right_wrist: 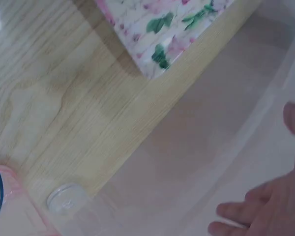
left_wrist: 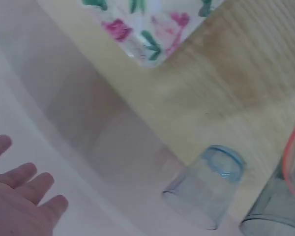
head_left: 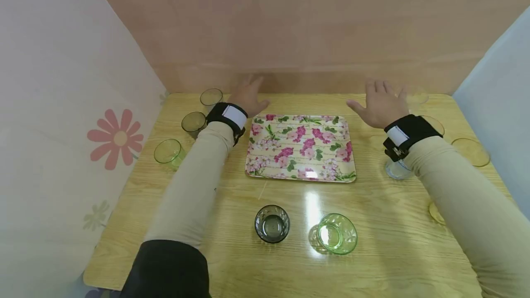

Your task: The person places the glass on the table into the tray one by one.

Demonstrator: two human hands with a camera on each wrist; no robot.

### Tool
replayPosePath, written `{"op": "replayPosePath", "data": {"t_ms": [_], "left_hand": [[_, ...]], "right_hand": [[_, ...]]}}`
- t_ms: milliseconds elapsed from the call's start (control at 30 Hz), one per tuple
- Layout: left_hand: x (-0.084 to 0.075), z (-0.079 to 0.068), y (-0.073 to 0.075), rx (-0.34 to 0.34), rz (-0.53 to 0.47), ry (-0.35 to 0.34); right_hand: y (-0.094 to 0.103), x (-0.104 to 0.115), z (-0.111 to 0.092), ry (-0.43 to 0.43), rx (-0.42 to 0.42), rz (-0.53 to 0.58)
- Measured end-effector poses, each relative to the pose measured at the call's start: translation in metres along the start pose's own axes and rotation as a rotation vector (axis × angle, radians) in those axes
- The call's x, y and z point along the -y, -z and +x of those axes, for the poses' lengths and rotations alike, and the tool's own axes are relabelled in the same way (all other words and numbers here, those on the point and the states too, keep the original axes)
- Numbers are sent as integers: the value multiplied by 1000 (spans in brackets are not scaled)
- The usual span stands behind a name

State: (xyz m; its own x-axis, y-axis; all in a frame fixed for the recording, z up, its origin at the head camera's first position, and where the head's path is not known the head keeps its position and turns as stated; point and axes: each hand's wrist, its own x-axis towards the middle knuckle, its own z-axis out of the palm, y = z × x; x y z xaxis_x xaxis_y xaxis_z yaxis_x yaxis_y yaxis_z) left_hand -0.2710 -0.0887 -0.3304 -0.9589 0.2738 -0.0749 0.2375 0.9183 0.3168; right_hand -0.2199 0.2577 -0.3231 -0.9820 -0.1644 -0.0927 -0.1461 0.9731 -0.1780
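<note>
White glare streaks the table; the 2 wrist views look dim.

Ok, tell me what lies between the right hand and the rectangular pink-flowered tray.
Between the right hand and the flowered tray, the head view shows bare light wooden tabletop; the right wrist view adds the pale pinkish backdrop beyond its edge.

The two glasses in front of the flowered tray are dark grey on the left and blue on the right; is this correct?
Not quite: the right glass is green, not blue, as the head view shows. The left glass is indeed dark grey.
</note>
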Motion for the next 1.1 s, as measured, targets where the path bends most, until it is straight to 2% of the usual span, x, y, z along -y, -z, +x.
{"op": "replayPosePath", "data": {"t_ms": [133,333,500,633,833,1033,1100], "left_hand": [[-10,-14,13,-3,-34,-33],[-39,-47,30,18,-85,-61],[-57,-76,34,32,-222,-101],[-58,-94,25,37,-316,-112],[-50,-123,1,57,-472,-82],[-17,-144,-33,64,-575,-23],[-7,-150,-44,63,-597,15]], "right_hand": [[5,8,-13,-55,-15,22],[21,20,-30,-83,45,99],[26,31,-49,-64,113,135],[19,42,-65,-46,149,154],[4,50,-87,-33,185,195],[-24,49,-102,-17,210,277],[-37,46,-106,-24,216,295]]}}
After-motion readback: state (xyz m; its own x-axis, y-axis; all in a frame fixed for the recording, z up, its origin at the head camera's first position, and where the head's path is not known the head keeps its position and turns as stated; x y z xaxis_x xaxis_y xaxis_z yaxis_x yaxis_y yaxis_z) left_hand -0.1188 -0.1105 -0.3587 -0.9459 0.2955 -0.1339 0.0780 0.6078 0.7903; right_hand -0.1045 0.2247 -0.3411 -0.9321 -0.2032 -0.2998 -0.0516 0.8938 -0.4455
